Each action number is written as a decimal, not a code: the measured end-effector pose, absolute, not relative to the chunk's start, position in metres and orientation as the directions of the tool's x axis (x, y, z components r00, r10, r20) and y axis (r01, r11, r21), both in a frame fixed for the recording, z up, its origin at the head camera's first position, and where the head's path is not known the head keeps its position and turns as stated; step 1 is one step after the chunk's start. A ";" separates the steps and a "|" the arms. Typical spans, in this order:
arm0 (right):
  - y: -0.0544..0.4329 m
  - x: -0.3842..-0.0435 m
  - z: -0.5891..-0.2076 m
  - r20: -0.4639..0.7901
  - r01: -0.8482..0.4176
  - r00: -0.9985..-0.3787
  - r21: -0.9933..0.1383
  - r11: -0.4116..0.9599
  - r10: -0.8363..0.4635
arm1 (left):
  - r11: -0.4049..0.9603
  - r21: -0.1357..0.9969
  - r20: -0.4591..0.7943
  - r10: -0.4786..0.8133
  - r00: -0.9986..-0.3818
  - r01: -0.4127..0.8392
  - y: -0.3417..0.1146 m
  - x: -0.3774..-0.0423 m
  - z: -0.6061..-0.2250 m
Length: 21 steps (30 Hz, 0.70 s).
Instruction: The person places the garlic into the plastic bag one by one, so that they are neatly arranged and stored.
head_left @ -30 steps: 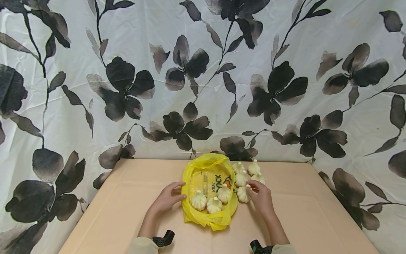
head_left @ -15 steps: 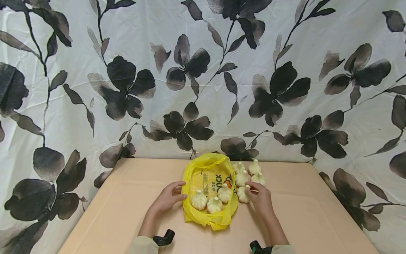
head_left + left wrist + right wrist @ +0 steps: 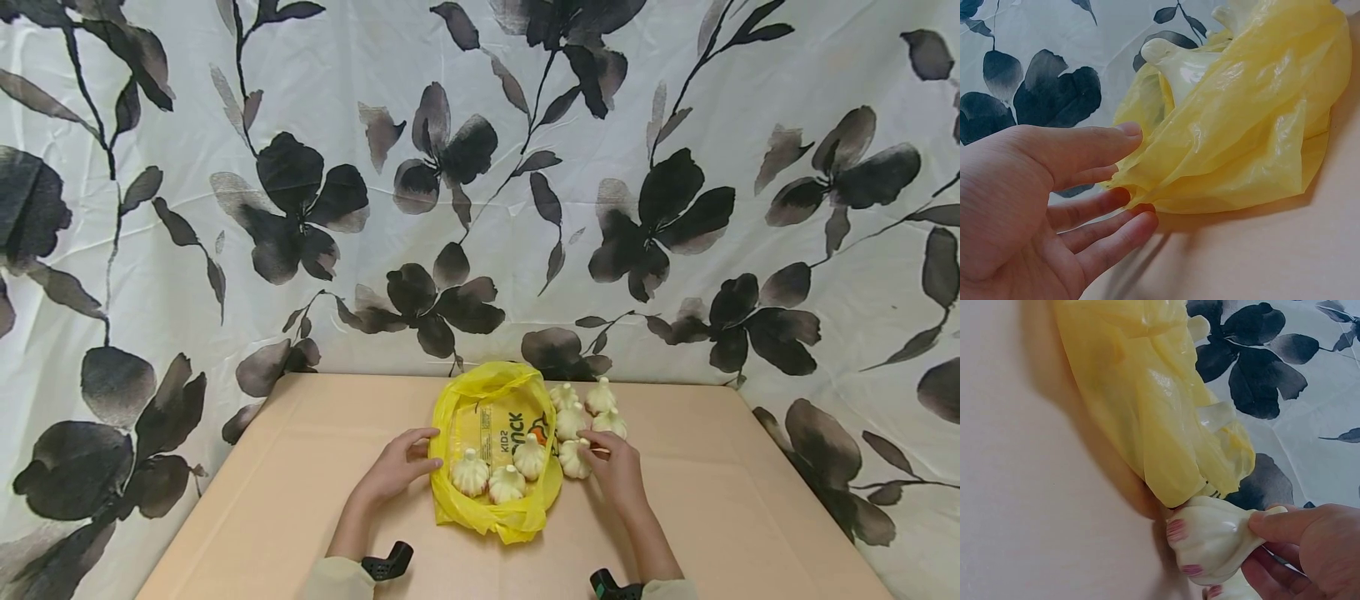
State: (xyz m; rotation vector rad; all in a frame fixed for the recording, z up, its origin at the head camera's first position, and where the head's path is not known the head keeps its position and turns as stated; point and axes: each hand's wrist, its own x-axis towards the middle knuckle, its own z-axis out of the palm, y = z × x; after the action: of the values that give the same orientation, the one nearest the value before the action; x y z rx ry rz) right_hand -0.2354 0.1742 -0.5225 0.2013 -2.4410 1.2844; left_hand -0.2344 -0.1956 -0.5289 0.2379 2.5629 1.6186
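Partly, the right hand [image 3: 619, 469] hides its pinched garlic bulb [image 3: 1207, 540].

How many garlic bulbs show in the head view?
8: three bulbs inside the yellow plastic bag; five right of it, the nearest bulb pinched by the right hand, the other four bulbs behind that in two rows of two. Others may be hidden.

Between the left hand [image 3: 397, 468] and right hand [image 3: 620, 473], we observe a yellow bag [image 3: 497, 523], black-lettered. In the right hand: cream garlic bulb [image 3: 1213, 534], 2 pink-streaked patches. Beyond both hands, we record a white cloth [image 3: 442, 50], black-and-grey floral pattern. Beneath: tan tabletop [image 3: 720, 467].
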 end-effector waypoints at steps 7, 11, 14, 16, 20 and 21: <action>0.175 -0.233 -0.519 0.369 -0.276 -0.928 -0.778 0.565 0.055 | 0.418 0.905 0.006 0.181 -0.984 0.082 -0.195 -0.234 -0.528; 0.175 -0.232 -0.517 0.351 -0.258 -0.934 -0.800 0.541 0.074 | 0.434 0.897 0.006 0.179 -0.984 0.085 -0.195 -0.234 -0.529; 0.175 -0.231 -0.516 0.349 -0.252 -0.933 -0.808 0.532 0.089 | 0.443 0.892 0.008 0.181 -0.983 0.089 -0.195 -0.235 -0.530; 0.175 -0.231 -0.514 0.353 -0.254 -0.931 -0.810 0.528 0.093 | 0.447 0.890 0.010 0.184 -0.983 0.093 -0.195 -0.236 -0.530; 0.175 -0.231 -0.512 0.376 -0.273 -0.922 -0.802 0.531 0.093 | 0.444 0.890 0.017 0.189 -0.982 0.101 -0.195 -0.236 -0.530; 0.175 -0.231 -0.511 0.385 -0.281 -0.918 -0.799 0.531 0.094 | 0.443 0.890 0.020 0.191 -0.981 0.104 -0.195 -0.236 -0.530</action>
State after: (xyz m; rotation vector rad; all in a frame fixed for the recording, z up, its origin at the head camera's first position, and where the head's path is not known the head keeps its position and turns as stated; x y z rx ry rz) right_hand -0.2315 0.1746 -0.5110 0.1540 -2.3915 1.3482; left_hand -0.2358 -0.1949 -0.5296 0.2666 2.5968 1.5933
